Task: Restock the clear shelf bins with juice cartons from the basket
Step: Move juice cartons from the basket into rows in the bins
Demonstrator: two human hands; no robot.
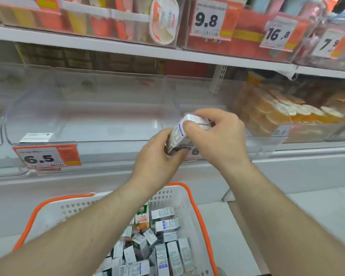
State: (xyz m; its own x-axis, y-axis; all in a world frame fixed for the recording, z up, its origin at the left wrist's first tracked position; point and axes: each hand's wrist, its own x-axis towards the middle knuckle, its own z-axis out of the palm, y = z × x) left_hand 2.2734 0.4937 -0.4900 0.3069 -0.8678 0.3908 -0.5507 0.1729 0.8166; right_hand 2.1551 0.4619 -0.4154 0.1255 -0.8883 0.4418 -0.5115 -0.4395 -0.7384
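Note:
Both hands hold one small white juice carton point(177, 136) in front of the shelf. My left hand point(157, 162) grips its lower end and my right hand point(217, 136) curls over its top end. The carton is tilted, just in front of a clear shelf bin point(199, 90) whose inside looks bare. A wider clear bin point(84, 108) to its left also looks bare. Below, a white basket with an orange rim point(195, 204) holds several cartons point(165, 226), most lying flat; one orange-and-green carton point(142, 217) stands among them.
A 6.5 price tag point(46, 157) hangs on the left bin's front. On the right, a clear bin point(291, 110) is full of orange cups. The upper shelf point(127, 46) carries packed bins with price tags 9.8, 16.8 and 7.9.

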